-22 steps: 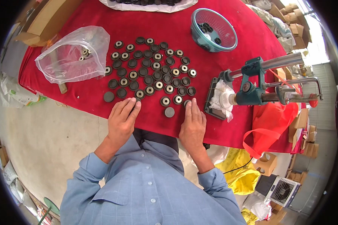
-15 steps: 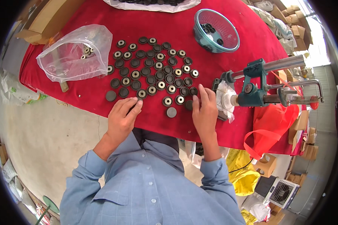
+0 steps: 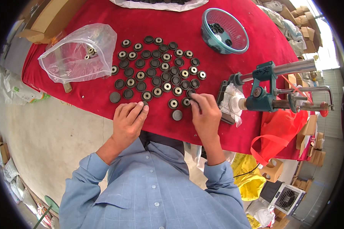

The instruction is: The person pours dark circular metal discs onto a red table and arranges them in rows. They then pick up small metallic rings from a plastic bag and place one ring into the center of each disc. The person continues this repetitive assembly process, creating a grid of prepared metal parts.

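Spread over the red-covered table are many black round caps (image 3: pixel 156 81), several with a small metal bearing (image 3: pixel 166 87) seated in the middle. At the near edge of the spread, my left hand (image 3: pixel 128 121) has its fingers together, with a dark cap (image 3: pixel 145 103) at the fingertips. My right hand (image 3: pixel 207 115) bends its thumb and forefinger around the right edge of the group, at a black cap (image 3: pixel 191 92); the fingers partly cover what they grip. Close to its left lie a cap with a bearing (image 3: pixel 173 103) and a face-down cap (image 3: pixel 177 115).
To the right stands a green hand press (image 3: pixel 260 87) with a metal lever. A teal basket (image 3: pixel 237 49) with some black parts is at the far right. A clear plastic bag (image 3: pixel 99 70) with bearings lies at left, a cardboard box (image 3: pixel 46 24) behind it. A red bag (image 3: pixel 275 133) hangs by the table edge.
My right hand has moved left and its fingers have closed in onto the caps. The left fingers have shifted slightly, and a dark cap now shows at their tips.
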{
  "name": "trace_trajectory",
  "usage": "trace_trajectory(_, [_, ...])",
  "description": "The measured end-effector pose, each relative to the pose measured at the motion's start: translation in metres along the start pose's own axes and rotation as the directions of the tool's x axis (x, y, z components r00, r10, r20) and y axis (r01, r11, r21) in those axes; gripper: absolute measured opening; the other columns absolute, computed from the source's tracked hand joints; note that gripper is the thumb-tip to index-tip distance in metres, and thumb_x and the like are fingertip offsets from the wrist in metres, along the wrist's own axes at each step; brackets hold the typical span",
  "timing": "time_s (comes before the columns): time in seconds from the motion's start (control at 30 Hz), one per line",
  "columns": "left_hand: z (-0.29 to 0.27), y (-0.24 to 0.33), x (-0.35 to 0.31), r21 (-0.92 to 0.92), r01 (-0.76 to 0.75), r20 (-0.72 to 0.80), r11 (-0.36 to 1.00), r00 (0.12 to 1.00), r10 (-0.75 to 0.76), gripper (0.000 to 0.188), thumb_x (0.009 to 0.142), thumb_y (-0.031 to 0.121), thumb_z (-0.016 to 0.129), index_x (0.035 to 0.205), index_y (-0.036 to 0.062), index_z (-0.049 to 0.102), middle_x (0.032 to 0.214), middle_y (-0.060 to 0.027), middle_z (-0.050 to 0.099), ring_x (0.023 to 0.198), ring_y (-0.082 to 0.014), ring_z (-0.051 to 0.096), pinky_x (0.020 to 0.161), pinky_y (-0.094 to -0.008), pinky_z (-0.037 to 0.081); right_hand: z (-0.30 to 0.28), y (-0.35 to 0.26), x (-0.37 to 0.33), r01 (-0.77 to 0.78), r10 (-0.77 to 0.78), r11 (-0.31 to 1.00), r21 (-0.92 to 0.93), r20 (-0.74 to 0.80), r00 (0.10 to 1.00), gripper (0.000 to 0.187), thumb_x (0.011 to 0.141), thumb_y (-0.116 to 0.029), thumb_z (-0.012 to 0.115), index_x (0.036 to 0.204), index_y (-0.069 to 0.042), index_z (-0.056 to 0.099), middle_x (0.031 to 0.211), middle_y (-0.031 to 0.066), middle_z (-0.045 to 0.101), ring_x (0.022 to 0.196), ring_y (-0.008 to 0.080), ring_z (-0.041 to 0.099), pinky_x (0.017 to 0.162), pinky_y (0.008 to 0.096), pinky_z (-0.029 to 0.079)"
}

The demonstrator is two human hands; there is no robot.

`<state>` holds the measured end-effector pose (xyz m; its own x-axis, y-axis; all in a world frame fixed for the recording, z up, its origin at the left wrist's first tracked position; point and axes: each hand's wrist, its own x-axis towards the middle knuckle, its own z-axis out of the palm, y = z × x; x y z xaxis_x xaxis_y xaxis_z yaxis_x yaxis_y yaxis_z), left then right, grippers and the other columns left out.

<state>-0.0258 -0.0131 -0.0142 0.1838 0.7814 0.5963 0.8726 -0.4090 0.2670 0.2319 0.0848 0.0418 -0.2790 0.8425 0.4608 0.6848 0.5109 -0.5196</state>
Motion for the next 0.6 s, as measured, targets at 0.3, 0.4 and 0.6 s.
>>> trace_trajectory(0.3, [-0.003, 0.007, 0.009, -0.066, 0.113, -0.008, 0.991, 0.993, -0.114, 0.039, 0.084, 0.005, 0.083, 0.123, 0.0059, 0.077, 0.122, -0.0082, 0.071, 0.11, -0.0292, 0.066, 0.094, -0.0448, 0.05, 0.017, 0.008, -0.018, 0.157, -0.157, 0.975, -0.155, 0.007, 0.988, 0.024, 0.084, -0.002, 0.079, 0.108, -0.007, 0.077, 0.11, 0.006, 0.073, 0.102, 0.0283, 0.07, 0.091, 0.0434, 0.054])
trace_trajectory(0.4, [-0.008, 0.007, 0.013, -0.083, 0.161, -0.017, 0.983, 0.986, -0.163, 0.037, 0.085, 0.008, 0.083, 0.122, 0.007, 0.076, 0.121, -0.0069, 0.07, 0.11, -0.0283, 0.066, 0.096, -0.0444, 0.049, 0.017, 0.009, -0.024, 0.146, -0.145, 0.976, -0.164, 0.018, 0.989, 0.026, 0.086, -0.003, 0.077, 0.111, -0.006, 0.077, 0.114, 0.0055, 0.073, 0.106, 0.028, 0.069, 0.096, 0.0446, 0.053])
trace_trajectory(0.6, [-0.022, -0.013, 0.029, 0.098, 0.334, -0.058, 0.937, 0.942, -0.33, 0.033, 0.088, 0.017, 0.084, 0.118, 0.0069, 0.075, 0.118, -0.0045, 0.07, 0.109, -0.0274, 0.063, 0.091, -0.043, 0.046, 0.018, 0.005, -0.045, 0.157, -0.149, 0.945, -0.286, 0.05, 0.988, 0.031, 0.091, -0.005, 0.07, 0.121, -0.007, 0.076, 0.129, 0.0052, 0.073, 0.121, 0.0263, 0.066, 0.11, 0.0485, 0.044])
